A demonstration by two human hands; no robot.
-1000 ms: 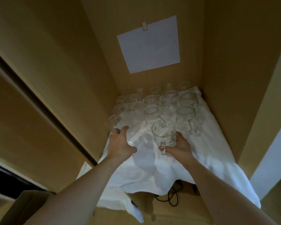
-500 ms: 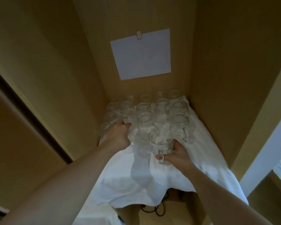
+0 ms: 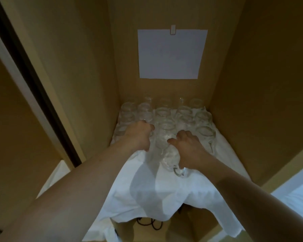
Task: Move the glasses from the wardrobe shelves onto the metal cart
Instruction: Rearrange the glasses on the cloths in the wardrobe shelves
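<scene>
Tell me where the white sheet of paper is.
In the head view, the white sheet of paper hangs on the wardrobe's back wall, centre-right and high, held by a small clip at its top edge, above the cluster of glasses.

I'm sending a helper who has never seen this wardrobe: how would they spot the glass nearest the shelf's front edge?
Find the white cloth draped over the wardrobe shelf, below the paper sheet. The front glass mug stands alone ahead of the cluster, its handle toward you, beside the right hand.
</scene>
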